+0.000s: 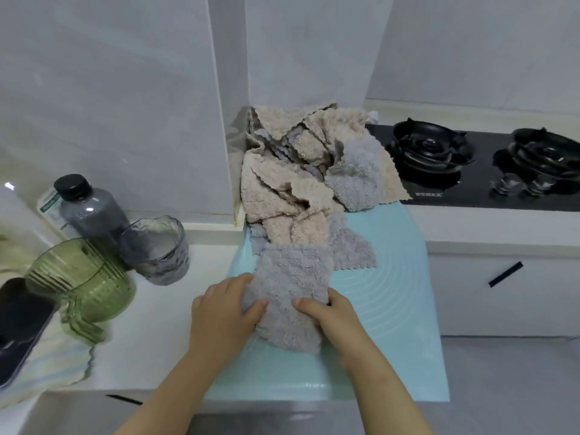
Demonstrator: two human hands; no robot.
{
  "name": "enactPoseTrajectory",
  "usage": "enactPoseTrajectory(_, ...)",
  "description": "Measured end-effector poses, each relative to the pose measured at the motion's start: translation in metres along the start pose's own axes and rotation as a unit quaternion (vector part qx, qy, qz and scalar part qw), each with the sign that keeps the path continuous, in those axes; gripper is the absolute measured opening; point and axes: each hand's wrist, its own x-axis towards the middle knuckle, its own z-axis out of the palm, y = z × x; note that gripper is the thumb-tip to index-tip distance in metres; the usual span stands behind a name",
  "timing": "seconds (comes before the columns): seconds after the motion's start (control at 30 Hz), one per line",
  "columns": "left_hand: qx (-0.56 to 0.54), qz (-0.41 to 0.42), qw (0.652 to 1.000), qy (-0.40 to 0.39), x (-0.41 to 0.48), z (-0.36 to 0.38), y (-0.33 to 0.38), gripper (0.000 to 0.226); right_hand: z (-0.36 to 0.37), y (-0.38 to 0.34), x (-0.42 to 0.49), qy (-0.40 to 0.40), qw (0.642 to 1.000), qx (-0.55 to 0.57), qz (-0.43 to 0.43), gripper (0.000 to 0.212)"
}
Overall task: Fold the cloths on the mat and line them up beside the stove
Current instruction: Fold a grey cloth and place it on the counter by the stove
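Observation:
A grey fluffy cloth [292, 277] lies partly folded on the light blue mat [392, 293]. My left hand [222, 309] grips its left edge, thumb on top. My right hand [332, 318] grips its near right side, thumb across the cloth. Behind it, a heap of beige and grey cloths [307, 171] is piled against the wall corner and spills onto the mat; one beige corner overlaps the black gas stove [470, 164] at the right.
On the white counter to the left stand a dark bottle [88, 208], a clear glass [157, 249] and a green ribbed jug [81, 281]. A black phone [18, 328] lies on a pale cloth at far left. A drawer handle [505, 274] shows below the stove.

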Motion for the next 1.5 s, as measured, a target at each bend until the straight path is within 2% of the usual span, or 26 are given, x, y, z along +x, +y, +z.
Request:
enactPoseTrajectory(0.07,-0.065,-0.013,0.998,-0.004,0.006,-0.004,0.014,0.051,-0.008,-0.007,-0.008,-0.038,0.992,0.119,0.017,0.026)
enactPoseTrajectory(0.13,-0.199,-0.034,0.978,-0.056,0.010,-0.012,0.038,0.051,-0.023,-0.016,-0.015,-0.069,0.976,0.205,0.030,0.031)
enactPoseTrajectory(0.2,-0.342,-0.060,0.928,-0.138,0.013,-0.017,0.070,0.054,-0.045,-0.026,-0.022,-0.085,0.962,0.256,0.032,0.033)
enactPoseTrajectory(0.27,-0.437,-0.080,0.874,-0.196,0.016,-0.014,0.105,0.057,-0.072,-0.035,-0.027,-0.091,0.948,0.304,0.006,0.039)
enactPoseTrajectory(0.33,-0.506,-0.094,0.828,-0.223,0.020,-0.005,0.138,0.059,-0.104,-0.043,-0.034,-0.086,0.932,0.350,-0.028,0.057)
enactPoseTrajectory(0.4,-0.536,-0.114,0.799,-0.249,0.024,0.008,0.170,0.064,-0.139,-0.049,-0.040,-0.079,0.916,0.390,-0.054,0.062)
enactPoseTrajectory(0.47,-0.568,-0.124,0.766,-0.276,0.029,0.023,0.207,0.061,-0.175,-0.056,-0.047,-0.063,0.912,0.399,-0.067,0.052)
enactPoseTrajectory(0.5,-0.580,-0.122,0.753,-0.284,0.031,0.031,0.230,0.057,-0.197,-0.057,-0.048,-0.040,0.919,0.387,-0.066,0.034)
enactPoseTrajectory(0.53,-0.583,-0.108,0.753,-0.286,0.032,0.042,0.254,0.054,-0.219,-0.060,-0.051,-0.013,0.927,0.370,-0.061,0.016)
enactPoseTrajectory(0.67,-0.576,-0.046,0.770,-0.270,0.040,0.087,0.352,0.046,-0.322,-0.061,-0.050,0.095,0.958,0.266,-0.045,0.024)
enactPoseTrajectory(0.83,-0.528,-0.036,0.789,-0.314,0.035,0.146,0.473,0.026,-0.456,-0.069,-0.058,0.173,0.961,0.210,-0.054,0.020)
enactPoseTrajectory(0.93,-0.533,-0.026,0.773,-0.343,0.033,0.174,0.540,0.035,-0.522,-0.078,-0.064,0.212,0.955,0.196,-0.063,0.012)
enactPoseTrajectory(1.07,-0.513,-0.006,0.784,-0.349,0.042,0.212,0.611,0.048,-0.594,-0.082,-0.059,0.247,0.946,0.200,-0.062,0.008)
enactPoseTrajectory(1.17,-0.494,-0.003,0.792,-0.359,0.062,0.241,0.657,0.049,-0.644,-0.088,-0.045,0.269,0.937,0.215,-0.063,0.008)
enactPoseTrajectory(1.37,-0.490,0.014,0.784,-0.382,0.122,0.299,0.749,0.050,-0.751,-0.111,0.012,0.295,0.924,0.234,-0.069,0.012)
enactPoseTrajectory(1.5,-0.461,0.051,0.810,-0.360,0.185,0.332,0.817,0.050,-0.821,-0.146,0.066,0.310,0.917,0.238,-0.074,0.015)
